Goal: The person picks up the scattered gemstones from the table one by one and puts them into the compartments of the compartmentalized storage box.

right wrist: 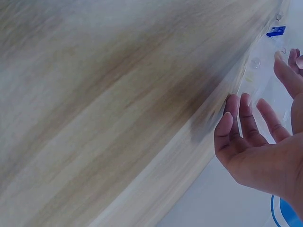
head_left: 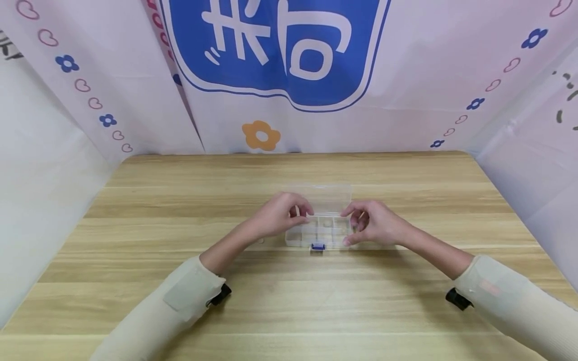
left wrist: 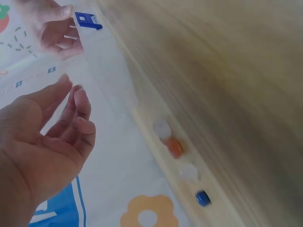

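Observation:
A clear plastic compartment box point(head_left: 317, 230) lies on the table with its see-through lid point(head_left: 331, 198) raised at the back and a blue latch point(head_left: 318, 246) at its front. Over the box's back left part is my left hand point(head_left: 277, 213); its thumb and forefinger curve toward each other with a small gap and nothing visible between them. My right hand point(head_left: 378, 222) holds the box's right end, thumb at the front corner and forefinger at the back corner. Its other fingers point(right wrist: 248, 118) curl loosely beside that end.
Several small pieces lie in a row on the wooden table point(head_left: 280, 301): an orange piece point(left wrist: 174, 148), a blue piece point(left wrist: 203, 198) and clear ones. My left forearm hides most of them in the head view. Printed cloth point(head_left: 406, 125) hangs behind the table.

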Action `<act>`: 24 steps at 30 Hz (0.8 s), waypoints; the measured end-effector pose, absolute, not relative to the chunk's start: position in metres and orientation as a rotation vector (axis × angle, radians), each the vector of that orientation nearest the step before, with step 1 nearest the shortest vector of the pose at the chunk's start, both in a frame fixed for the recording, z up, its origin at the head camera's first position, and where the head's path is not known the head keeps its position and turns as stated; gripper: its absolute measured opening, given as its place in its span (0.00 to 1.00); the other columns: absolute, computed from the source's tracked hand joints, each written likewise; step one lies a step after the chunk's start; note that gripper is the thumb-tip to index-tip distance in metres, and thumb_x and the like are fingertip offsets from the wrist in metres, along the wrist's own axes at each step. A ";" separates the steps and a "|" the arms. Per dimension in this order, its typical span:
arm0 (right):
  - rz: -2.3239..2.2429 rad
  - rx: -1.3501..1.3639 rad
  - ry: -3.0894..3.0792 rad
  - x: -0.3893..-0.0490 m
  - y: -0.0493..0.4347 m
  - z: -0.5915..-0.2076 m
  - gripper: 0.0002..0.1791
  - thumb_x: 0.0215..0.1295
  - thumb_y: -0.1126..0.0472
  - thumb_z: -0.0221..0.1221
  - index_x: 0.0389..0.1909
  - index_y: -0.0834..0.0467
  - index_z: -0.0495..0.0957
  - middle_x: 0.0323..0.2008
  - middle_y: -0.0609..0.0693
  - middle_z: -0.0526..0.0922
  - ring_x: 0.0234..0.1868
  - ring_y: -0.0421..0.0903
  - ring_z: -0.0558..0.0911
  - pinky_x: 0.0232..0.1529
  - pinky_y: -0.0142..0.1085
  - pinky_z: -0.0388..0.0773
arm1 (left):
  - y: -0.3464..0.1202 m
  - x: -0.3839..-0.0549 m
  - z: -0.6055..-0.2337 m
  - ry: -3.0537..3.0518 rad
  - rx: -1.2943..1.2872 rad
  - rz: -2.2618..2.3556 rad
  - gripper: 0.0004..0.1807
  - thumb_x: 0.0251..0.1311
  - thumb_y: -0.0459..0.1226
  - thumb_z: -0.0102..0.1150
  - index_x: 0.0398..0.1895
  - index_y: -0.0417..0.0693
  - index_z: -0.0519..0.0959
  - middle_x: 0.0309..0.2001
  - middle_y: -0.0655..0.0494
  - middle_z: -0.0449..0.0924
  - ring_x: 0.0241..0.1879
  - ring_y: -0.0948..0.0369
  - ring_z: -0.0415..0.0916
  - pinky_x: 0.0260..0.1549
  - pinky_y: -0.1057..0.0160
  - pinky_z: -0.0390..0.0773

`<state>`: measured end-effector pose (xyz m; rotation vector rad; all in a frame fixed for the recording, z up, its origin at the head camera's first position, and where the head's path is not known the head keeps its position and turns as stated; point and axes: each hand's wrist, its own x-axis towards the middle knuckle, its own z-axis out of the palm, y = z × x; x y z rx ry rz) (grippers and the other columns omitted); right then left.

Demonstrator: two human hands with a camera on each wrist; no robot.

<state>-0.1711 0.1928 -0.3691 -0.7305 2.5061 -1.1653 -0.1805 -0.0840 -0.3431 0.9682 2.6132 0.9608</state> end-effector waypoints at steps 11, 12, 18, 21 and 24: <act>-1.151 -0.749 2.503 -0.170 0.193 -0.368 0.31 0.48 0.62 0.81 0.52 0.68 0.81 0.33 0.53 0.80 0.31 0.45 0.78 0.36 0.32 0.79 | -0.120 -0.171 -0.340 2.594 0.952 1.017 0.06 0.66 0.27 0.66 0.44 0.34 0.86 0.34 0.52 0.84 0.31 0.63 0.79 0.31 0.66 0.81; -1.150 -0.750 2.503 -0.169 0.193 -0.368 0.31 0.48 0.62 0.81 0.52 0.68 0.81 0.34 0.53 0.80 0.31 0.45 0.78 0.36 0.32 0.79 | -0.122 -0.171 -0.340 2.594 0.946 1.018 0.06 0.66 0.28 0.66 0.44 0.34 0.86 0.34 0.52 0.84 0.31 0.62 0.79 0.31 0.66 0.81; -1.148 -0.749 2.503 -0.169 0.193 -0.368 0.31 0.49 0.63 0.81 0.53 0.68 0.80 0.34 0.53 0.80 0.31 0.45 0.78 0.36 0.32 0.79 | -0.133 -0.170 -0.343 2.593 0.931 1.026 0.07 0.66 0.28 0.66 0.45 0.34 0.86 0.33 0.52 0.84 0.31 0.62 0.80 0.32 0.66 0.82; -1.153 -0.748 2.499 -0.169 0.193 -0.368 0.31 0.48 0.63 0.81 0.53 0.68 0.80 0.33 0.53 0.80 0.31 0.45 0.78 0.35 0.31 0.79 | -0.138 -0.169 -0.345 2.586 0.913 1.041 0.07 0.66 0.27 0.66 0.45 0.34 0.86 0.35 0.52 0.85 0.31 0.60 0.81 0.29 0.66 0.82; -1.158 -0.750 2.494 -0.169 0.193 -0.369 0.31 0.48 0.63 0.81 0.53 0.69 0.80 0.33 0.54 0.80 0.31 0.45 0.78 0.35 0.31 0.79 | -0.143 -0.168 -0.346 2.587 0.902 1.043 0.07 0.66 0.27 0.67 0.45 0.34 0.86 0.35 0.51 0.85 0.31 0.59 0.81 0.28 0.65 0.83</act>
